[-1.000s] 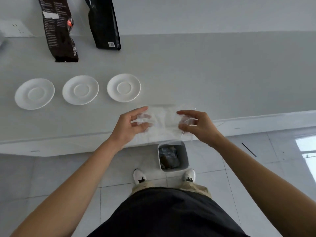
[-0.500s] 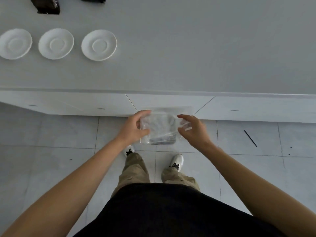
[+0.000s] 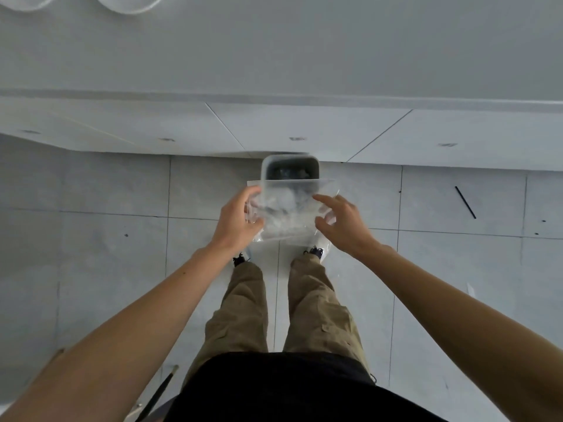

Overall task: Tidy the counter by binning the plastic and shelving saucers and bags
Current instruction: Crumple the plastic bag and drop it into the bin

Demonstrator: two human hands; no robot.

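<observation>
Centre frame, the left hand [image 3: 237, 220] grips the left edge of a clear plastic bag [image 3: 289, 211] and the right hand [image 3: 341, 223] pinches its right edge, just above the grey bin [image 3: 265, 170] on the floor [image 3: 106, 254]. White saucers [image 3: 128, 4] peek in at the upper left, on the tabletop [image 3: 304, 50].

Grey counter [image 3: 304, 56] w/ white cabinet fronts [image 3: 304, 129] below; grey tile floor [image 3: 106, 254], black stick [image 3: 465, 202] at right.

Seemingly a kitchen: white counter [image 3: 304, 50] with saucers [image 3: 125, 3], cabinet fronts [image 3: 304, 129], tiled floor [image 3: 106, 254], bin [image 3: 265, 167]
</observation>
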